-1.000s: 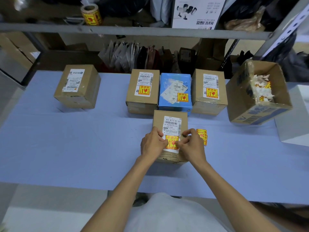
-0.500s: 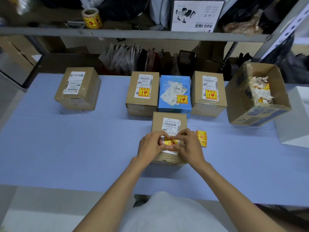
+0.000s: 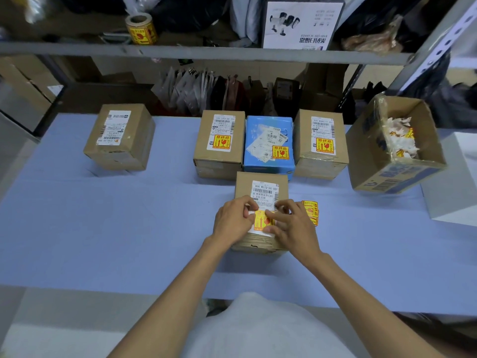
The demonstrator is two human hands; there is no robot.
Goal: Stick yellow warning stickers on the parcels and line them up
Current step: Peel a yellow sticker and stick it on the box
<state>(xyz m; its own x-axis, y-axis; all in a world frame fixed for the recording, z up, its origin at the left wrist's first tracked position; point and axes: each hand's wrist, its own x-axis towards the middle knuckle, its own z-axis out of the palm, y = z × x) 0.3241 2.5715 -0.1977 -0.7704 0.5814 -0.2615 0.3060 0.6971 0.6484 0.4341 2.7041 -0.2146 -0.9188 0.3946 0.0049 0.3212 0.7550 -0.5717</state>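
Hands (image 3: 263, 223) cover most of yellow sticker (image 3: 261, 220); its print too blurred to read.

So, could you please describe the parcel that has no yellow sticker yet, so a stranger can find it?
Look at the blue table, at its far left part. One brown parcel stands there alone, apart from the row of three parcels. Its top shows only a white label, no yellow sticker.

Open table (image 3: 77, 228) left; row of parcels (image 3: 268, 146) behind, sticker strip (image 3: 311, 211) perhaps touching right.
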